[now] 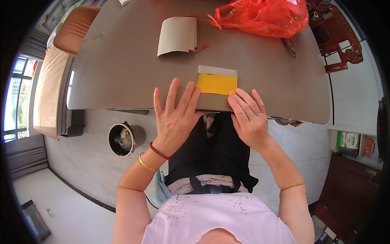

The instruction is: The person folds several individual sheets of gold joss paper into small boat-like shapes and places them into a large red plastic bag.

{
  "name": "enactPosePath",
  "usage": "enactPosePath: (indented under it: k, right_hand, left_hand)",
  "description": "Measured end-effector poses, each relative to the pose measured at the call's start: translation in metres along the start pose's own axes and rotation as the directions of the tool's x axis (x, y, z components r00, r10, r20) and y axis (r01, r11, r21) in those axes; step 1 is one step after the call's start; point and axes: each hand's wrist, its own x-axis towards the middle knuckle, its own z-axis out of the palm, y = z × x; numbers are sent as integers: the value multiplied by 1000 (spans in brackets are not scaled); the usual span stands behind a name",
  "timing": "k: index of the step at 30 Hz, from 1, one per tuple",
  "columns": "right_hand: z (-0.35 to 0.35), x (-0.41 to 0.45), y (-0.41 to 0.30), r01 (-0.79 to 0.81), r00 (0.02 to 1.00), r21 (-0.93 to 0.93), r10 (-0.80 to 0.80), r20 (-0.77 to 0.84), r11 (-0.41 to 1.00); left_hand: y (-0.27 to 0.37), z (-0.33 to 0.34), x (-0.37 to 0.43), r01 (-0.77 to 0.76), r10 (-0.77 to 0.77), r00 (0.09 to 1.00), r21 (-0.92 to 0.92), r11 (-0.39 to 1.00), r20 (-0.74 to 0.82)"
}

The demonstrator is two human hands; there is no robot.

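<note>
A small sheet with a yellow panel [217, 84] and a pale strip along its far edge lies flat near the table's front edge. My left hand [176, 113] rests palm down with fingers spread, its index fingertip at the sheet's left side. At the near right corner, the fingertips of my right hand [248, 114] touch the sheet, with the fingers mostly together. Neither hand grips anything that I can see. Farther back, a curved piece of cream card [178, 35] with notches at one corner stands arched on the table, and a thin red strip [201, 48] sticks out beside it.
A red plastic bag [265, 18] sits at the table's far right, with a metal tool [289, 48] partly under it. The grey table [122, 70] ends just before my lap. A waste bin [138, 137] stands on the floor at left; a brown chair [74, 30] is beyond.
</note>
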Motion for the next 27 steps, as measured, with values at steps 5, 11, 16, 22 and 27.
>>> enactPosePath:
  k: [5, 11, 16, 22, 27]
  right_hand:
    - [0, 7, -2, 21, 998, -5, -22, -53, 1000]
    - [-15, 2, -4, -13, 1000, 10, 13, -24, 1000]
    - [-23, -2, -18, -390, 879, 491, 473, -52, 779]
    - [-13, -9, -23, -391, 546, 799, 585, 601, -457]
    - [-46, -21, -8, -753, 592, 649, 546, 593, 111]
  left_hand:
    - [2, -5, 2, 41, -41, 999, -25, 999, -10]
    - [11, -9, -1, 51, -93, 991, -363, 930, -99]
    - [25, -18, 15, -96, -52, 953, -458, 884, -298]
    - [50, -2, 33, -211, 136, 962, -325, 922, -238]
    - [25, 8, 36, -249, 202, 961, -271, 930, -189]
